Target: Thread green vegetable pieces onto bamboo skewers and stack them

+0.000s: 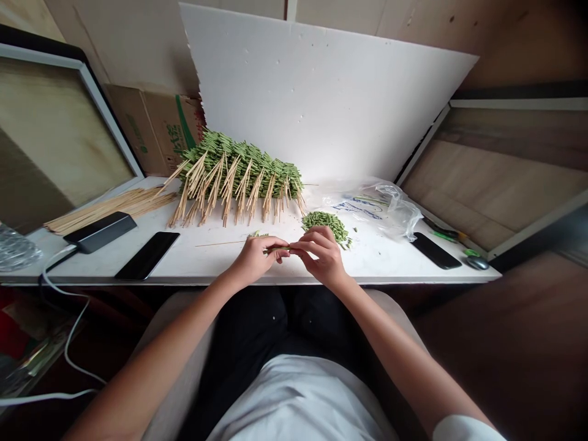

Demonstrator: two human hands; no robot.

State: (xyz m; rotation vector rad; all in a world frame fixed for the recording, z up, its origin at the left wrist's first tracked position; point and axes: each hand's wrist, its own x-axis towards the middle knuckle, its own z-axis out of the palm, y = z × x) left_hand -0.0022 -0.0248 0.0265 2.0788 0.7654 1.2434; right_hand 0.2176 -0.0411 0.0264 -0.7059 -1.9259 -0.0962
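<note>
Near the table's front edge, my left hand (263,256) is closed on a thin green piece (277,249), whose end shows between the two hands. The fingertips of my right hand (321,254) pinch at the right end of this piece. A thin wooden stick (218,244) reaches out left from my left hand. Behind my right hand lies a loose heap of short green pieces (327,224). Farther back on the left is a large stack of green skewered pieces (243,160), their bare sticks (214,190) fanned toward me.
Loose sticks (114,207), a black box with a cable (100,231) and a phone (147,255) lie left on the white table (202,268). Clear plastic (390,208), another dark phone (436,250) and a mouse (476,262) lie right. A white board (321,98) stands behind.
</note>
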